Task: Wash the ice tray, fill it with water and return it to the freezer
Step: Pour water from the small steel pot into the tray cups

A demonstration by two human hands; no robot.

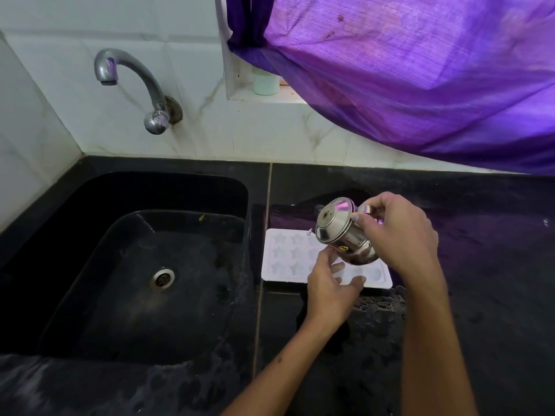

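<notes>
The left hand point(329, 283) is nearest, fingers spread and half open, holding nothing; its fingertips hover over the near edge of the tray point(288, 256), and one finger reaches up towards the underside of the jug point(342, 235). The right hand point(399, 232) sits just beyond and to the right of the left, closed on the jug's handle, thumb pressed on top. The small steel jug is tipped over to the left, lid end pointing towards the sink point(144, 265), and it hangs directly above the tray's middle. It may be pouring, but no stream of water can be made out.

The white tray lies flat on the black worktop point(480, 265), under both hands, with star-shaped moulds showing on its left side and rounder ones at the near right. Its left edge is just beside the sink's rim.

Left of the hands, the dark sink looks wet, with a steel drain point(162, 278) in its floor. Farther off, a curved tap point(129, 82) juts from the tiled wall above the sink. Beyond the right hand, a purple curtain point(420, 70) hangs over a ledge where a pale cup point(266, 83) stands.
</notes>
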